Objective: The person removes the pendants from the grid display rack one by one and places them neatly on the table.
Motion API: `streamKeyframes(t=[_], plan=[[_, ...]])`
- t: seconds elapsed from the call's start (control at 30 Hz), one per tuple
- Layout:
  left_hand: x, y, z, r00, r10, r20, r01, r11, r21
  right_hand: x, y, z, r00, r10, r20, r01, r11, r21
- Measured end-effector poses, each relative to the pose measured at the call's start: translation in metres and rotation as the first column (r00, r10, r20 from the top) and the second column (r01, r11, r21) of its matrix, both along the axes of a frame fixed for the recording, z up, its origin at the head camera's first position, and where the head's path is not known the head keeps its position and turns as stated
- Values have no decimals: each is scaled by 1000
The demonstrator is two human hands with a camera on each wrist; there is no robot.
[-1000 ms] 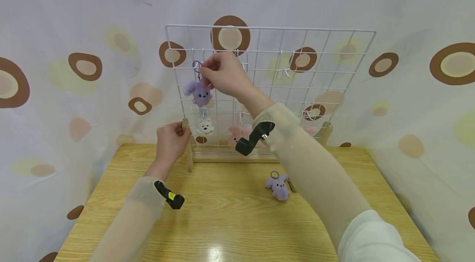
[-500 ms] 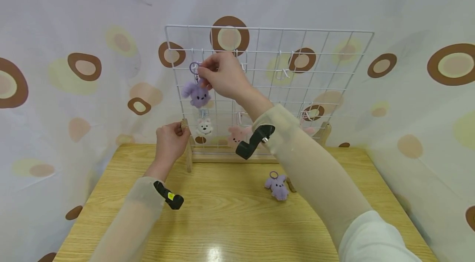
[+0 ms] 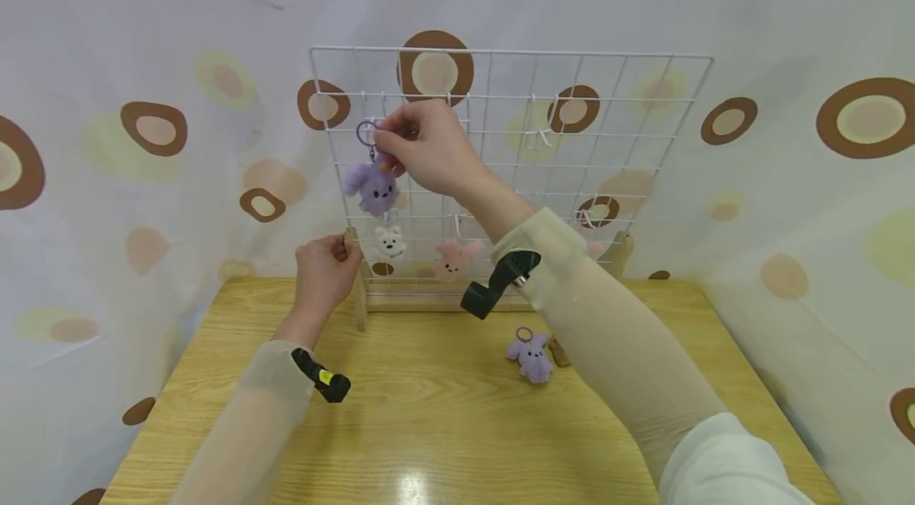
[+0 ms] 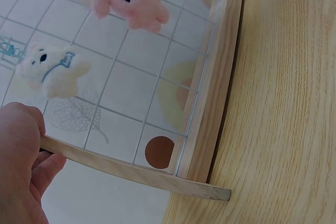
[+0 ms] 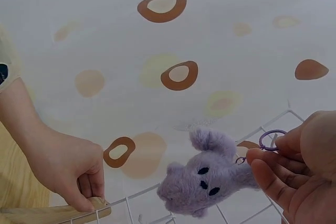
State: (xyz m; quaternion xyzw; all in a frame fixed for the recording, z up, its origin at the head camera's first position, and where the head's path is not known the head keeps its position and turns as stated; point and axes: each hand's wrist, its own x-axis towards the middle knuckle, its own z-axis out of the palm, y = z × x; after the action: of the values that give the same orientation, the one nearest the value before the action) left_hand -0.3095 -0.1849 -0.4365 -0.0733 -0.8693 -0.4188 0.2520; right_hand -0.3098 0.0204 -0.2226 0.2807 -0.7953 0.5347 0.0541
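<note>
My right hand [image 3: 432,146] pinches the purple ring [image 5: 272,139] of a fluffy purple plush keychain [image 3: 376,189] in front of the upper left of a white wire grid rack [image 3: 500,52]. The plush dangles below the ring; whether the ring touches a hook is hard to tell. My left hand [image 3: 325,271] grips the top of the rack's left wooden post [image 3: 360,302]. Just below the purple plush hangs a white bear plush [image 4: 58,74]. A pink plush [image 3: 455,260] hangs to its right.
A second purple plush keychain [image 3: 532,360] lies on the wooden table [image 3: 429,410], beside a brown item [image 3: 560,352] partly covered by my right sleeve. White hooks [image 3: 536,138] sit on the upper right grid. Another pink plush [image 3: 595,249] hangs at right, mostly hidden. Patterned sheeting stands behind.
In the head view the held keychain has shifted slightly left and down, and more of its ring shows beside my fingertips. My left hand stays on the post.
</note>
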Motion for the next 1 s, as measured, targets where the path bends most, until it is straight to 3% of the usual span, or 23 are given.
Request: streamKeyframes(t=[0.23, 0.47, 0.8, 1.0], plan=[[0, -3, -1, 999, 16, 32, -16, 1000, 4, 7, 2, -2, 999, 33, 21, -33, 999, 4], [-1, -5, -1, 999, 20, 39, -20, 1000, 3, 14, 6, -6, 997, 72, -10, -71, 997, 31], [-5, -10, -4, 1000, 10, 16, -10, 1000, 7, 24, 13, -13, 995, 101, 12, -102, 994, 44], [-5, -10, -3, 999, 2, 35, -3, 1000, 24, 27, 18, -19, 994, 106, 15, -106, 994, 31]])
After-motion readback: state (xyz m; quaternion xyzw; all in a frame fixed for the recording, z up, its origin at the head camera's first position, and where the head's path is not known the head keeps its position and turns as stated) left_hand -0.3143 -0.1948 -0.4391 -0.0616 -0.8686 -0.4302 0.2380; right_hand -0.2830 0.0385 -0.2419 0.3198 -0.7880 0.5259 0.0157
